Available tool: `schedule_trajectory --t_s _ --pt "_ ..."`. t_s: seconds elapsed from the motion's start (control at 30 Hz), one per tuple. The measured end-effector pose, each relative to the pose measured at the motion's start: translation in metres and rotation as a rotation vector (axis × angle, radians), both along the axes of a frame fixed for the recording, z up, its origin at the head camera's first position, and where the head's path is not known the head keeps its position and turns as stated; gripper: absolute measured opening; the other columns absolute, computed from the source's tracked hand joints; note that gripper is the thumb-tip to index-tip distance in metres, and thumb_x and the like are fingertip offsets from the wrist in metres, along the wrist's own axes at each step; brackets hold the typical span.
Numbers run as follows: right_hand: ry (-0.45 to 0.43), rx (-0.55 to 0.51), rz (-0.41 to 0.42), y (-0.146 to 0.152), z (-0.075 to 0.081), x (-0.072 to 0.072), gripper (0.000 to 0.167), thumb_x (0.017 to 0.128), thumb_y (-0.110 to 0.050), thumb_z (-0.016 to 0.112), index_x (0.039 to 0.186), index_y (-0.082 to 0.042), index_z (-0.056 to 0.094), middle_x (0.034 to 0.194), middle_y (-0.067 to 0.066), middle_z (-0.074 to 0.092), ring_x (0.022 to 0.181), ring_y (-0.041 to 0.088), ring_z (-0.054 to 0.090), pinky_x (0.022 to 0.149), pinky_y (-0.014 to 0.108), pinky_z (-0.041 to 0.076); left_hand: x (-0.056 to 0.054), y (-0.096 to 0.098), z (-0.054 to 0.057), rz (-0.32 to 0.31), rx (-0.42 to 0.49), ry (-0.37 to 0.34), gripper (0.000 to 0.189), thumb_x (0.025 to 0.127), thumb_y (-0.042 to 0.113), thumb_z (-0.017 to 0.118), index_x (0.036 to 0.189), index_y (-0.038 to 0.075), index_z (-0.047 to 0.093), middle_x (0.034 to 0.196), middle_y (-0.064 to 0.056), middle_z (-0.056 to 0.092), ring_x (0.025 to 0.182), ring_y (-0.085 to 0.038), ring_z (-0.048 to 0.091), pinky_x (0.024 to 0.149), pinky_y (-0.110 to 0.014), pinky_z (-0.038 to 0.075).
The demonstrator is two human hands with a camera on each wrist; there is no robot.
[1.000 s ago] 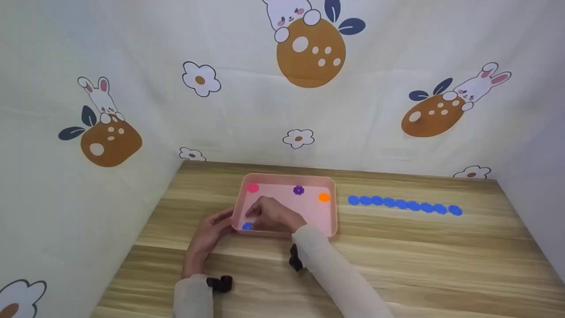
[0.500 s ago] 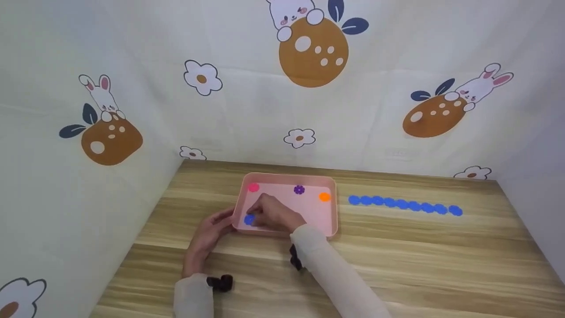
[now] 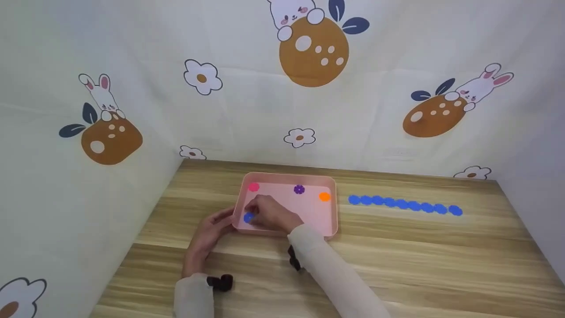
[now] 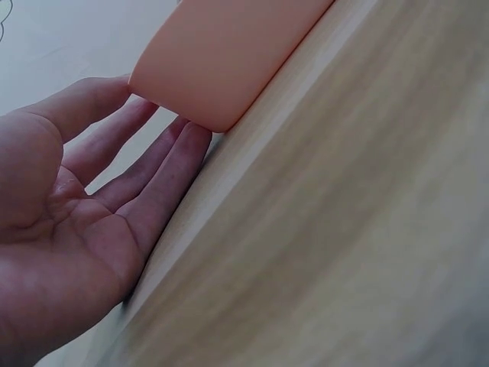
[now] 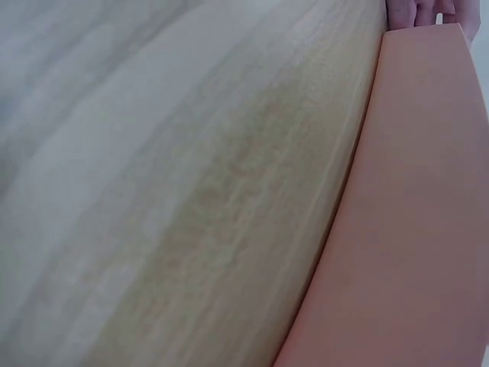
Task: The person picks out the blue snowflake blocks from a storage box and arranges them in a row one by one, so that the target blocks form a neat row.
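In the head view, a shallow pink tray (image 3: pixel 329 223) lies on the table. My left hand (image 3: pixel 212 236) rests at its left front corner. In the left wrist view, fingertips of that left hand (image 4: pixel 92 206) touch the wall of the tray (image 4: pixel 221 61), fingers mostly straight. Over the tray's left front part, my right hand (image 3: pixel 271 214) has bent fingers and pinches a blue snowflake disc (image 3: pixel 248 217); its thumb is partly hidden. Also in the tray are a pink disc (image 3: pixel 254 187), a purple disc (image 3: pixel 299 189) and an orange disc (image 3: pixel 325 197).
Right of the tray, a row of several blue discs (image 3: pixel 402 204) lies on the wood-grain table (image 3: pixel 423 265). The last disc (image 3: pixel 455 210) sits slightly apart at the right end. A patterned cloth (image 3: pixel 247 106) hangs behind the table. The right wrist view shows mostly table and tray wall (image 5: pixel 420 191).
The blue disc has shifted from the tray's front left corner slightly farther back, along with my right fingers. My left hand keeps its place at the tray.
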State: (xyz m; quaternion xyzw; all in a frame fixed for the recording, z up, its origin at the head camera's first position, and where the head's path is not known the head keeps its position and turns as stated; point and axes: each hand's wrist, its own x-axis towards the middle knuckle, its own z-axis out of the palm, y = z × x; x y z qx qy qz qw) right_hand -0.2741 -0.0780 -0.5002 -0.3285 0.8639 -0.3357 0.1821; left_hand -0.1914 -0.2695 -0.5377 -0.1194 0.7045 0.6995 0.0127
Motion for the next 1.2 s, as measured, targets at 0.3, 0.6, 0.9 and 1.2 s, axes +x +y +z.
schedule_trajectory --t_s 0.3,0.6,0.9,1.2 --pt "-0.005 0.032 -0.031 -0.003 -0.002 0.001 0.031 0.089 -0.013 0.076 0.119 -0.008 0.069 0.102 0.000 0.071 0.088 0.010 0.062 0.088 0.024 0.059 0.001 -0.003 0.000 0.004 -0.025 -0.015 0.043 0.095 0.016 0.068 0.136 0.003 0.061 0.142 -0.018 0.059 0.122 -0.025 0.064 0.098 -0.030 0.058" --pt "-0.030 0.041 -0.061 -0.001 -0.001 0.000 0.033 0.086 -0.013 0.078 0.118 -0.011 0.069 0.100 -0.002 0.070 0.088 0.012 0.063 0.086 0.025 0.060 0.001 -0.001 0.000 0.005 -0.015 -0.009 0.044 0.096 0.014 0.068 0.136 0.000 0.059 0.141 -0.021 0.059 0.122 -0.028 0.064 0.100 -0.031 0.057" --pt "0.025 0.062 -0.038 0.005 0.002 -0.002 0.040 0.085 -0.013 0.079 0.123 -0.011 0.069 0.105 -0.001 0.071 0.090 0.013 0.062 0.092 0.027 0.059 -0.001 -0.001 0.001 -0.010 -0.018 -0.020 0.043 0.097 0.015 0.066 0.137 0.002 0.059 0.142 -0.019 0.059 0.123 -0.027 0.064 0.099 -0.031 0.057" --pt "-0.034 -0.020 -0.074 0.035 0.018 -0.014 0.049 0.086 -0.017 0.079 0.131 -0.006 0.064 0.109 0.003 0.069 0.092 0.014 0.062 0.091 0.026 0.060 -0.001 0.000 0.000 0.001 0.005 -0.010 0.041 0.097 0.011 0.064 0.137 -0.001 0.059 0.141 -0.021 0.059 0.120 -0.021 0.065 0.095 -0.026 0.058"
